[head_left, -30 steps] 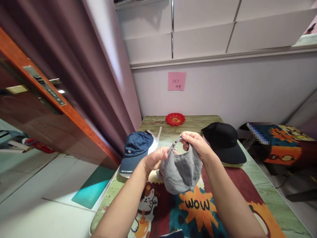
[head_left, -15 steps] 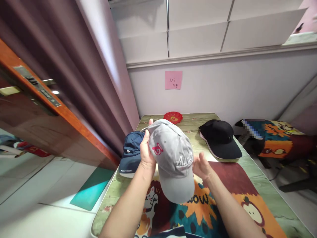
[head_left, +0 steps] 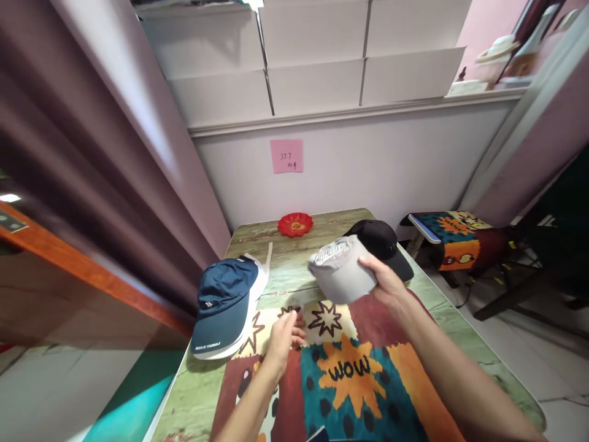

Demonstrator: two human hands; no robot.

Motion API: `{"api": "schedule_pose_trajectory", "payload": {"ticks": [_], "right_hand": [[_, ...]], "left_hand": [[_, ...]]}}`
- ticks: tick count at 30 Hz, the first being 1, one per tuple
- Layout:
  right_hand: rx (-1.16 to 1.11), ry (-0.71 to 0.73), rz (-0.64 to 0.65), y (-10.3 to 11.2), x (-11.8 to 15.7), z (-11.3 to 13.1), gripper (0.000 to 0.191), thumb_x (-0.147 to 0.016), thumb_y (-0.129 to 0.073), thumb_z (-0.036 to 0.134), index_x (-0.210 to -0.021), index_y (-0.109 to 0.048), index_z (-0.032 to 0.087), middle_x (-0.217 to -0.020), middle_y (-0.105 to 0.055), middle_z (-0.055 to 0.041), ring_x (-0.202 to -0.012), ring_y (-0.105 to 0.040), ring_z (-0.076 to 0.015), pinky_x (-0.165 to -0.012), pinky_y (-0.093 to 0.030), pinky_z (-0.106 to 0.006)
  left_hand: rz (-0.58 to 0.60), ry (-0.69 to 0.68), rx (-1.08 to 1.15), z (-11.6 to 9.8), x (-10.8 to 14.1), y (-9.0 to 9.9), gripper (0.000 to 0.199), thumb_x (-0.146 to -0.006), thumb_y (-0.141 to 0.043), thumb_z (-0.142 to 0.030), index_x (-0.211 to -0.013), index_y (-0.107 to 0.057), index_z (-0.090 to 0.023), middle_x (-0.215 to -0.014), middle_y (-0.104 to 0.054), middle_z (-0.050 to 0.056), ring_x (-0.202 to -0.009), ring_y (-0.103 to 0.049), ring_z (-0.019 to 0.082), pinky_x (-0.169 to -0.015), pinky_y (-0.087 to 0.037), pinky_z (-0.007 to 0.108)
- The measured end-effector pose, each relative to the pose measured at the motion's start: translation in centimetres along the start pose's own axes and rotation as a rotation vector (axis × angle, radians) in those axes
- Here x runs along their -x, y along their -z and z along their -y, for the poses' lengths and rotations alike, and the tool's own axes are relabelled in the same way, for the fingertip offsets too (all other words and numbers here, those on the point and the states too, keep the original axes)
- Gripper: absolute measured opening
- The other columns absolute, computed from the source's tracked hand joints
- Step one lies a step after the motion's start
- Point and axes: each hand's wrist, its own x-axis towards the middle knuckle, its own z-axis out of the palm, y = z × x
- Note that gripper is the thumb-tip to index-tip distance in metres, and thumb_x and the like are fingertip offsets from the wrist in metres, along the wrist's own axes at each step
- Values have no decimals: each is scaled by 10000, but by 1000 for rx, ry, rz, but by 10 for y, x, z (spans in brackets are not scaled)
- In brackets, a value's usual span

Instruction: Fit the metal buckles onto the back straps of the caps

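Observation:
A grey baseball cap (head_left: 345, 270) with raised white lettering is gripped at its brim by my right hand (head_left: 385, 281). It is tilted and slightly blurred, just in front of a black cap (head_left: 380, 242) that it partly covers. My left hand (head_left: 284, 337) is over the patterned mat (head_left: 352, 399), fingers loosely bent and somewhat apart, with nothing in it. To its left, a navy cap (head_left: 225, 301) with a white underside and a pale strap rests at the table's left side, brim toward me.
A red scalloped dish (head_left: 295, 224) sits at the back of the wood-patterned table (head_left: 251, 236). A pink note (head_left: 287, 156) is stuck on the wall behind. Purple curtains (head_left: 151, 153) hang at the left. Beyond the table's right edge stands a cloth-covered stool (head_left: 453, 242).
My right hand has carried the grey cap right, toward the black cap, and tipped it. My left hand has let go of it and dropped over the mat. The view has shifted right.

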Motion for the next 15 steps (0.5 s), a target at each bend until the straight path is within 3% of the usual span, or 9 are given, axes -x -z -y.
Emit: {"api": "schedule_pose_trajectory", "payload": {"ticks": [4, 7, 11, 15], "right_hand": [[-28, 281, -33, 2, -48, 60, 318, -724, -753, 260, -1033, -676, 267, -1047, -759, 1, -912, -698, -205, -790, -600, -340], [-64, 406, -130, 30, -75, 82, 277, -723, -747, 260, -989, -674, 241, -985, -751, -5, -876, -697, -189, -758, -608, -318], [0, 354, -448, 83, -87, 73, 250, -630, -798, 168, -831, -653, 195, -781, -724, -22, -677, -659, -163, -598, -580, -274], [24, 329, -589, 119, -70, 38, 365, -512, -816, 44, -674, -535, 212, -510, -559, 53, -474, -521, -123, -404, -444, -229]], "left_hand": [[26, -158, -214, 17, 5, -1, 342, -727, -747, -465, -849, -672, -155, -727, -661, 15, -504, -568, 99, -475, -452, 209], [32, -180, -235, 17, 7, 1, 317, -736, -717, -459, -854, -677, -168, -729, -660, 11, -515, -565, 104, -513, -477, 229], [34, -209, -256, 19, 7, 3, 274, -756, -693, -435, -844, -671, -177, -757, -668, 13, -537, -567, 102, -525, -473, 224], [42, -218, -286, 22, 6, 5, 262, -786, -659, -415, -867, -674, -167, -763, -669, 19, -550, -567, 98, -536, -470, 220]]}}
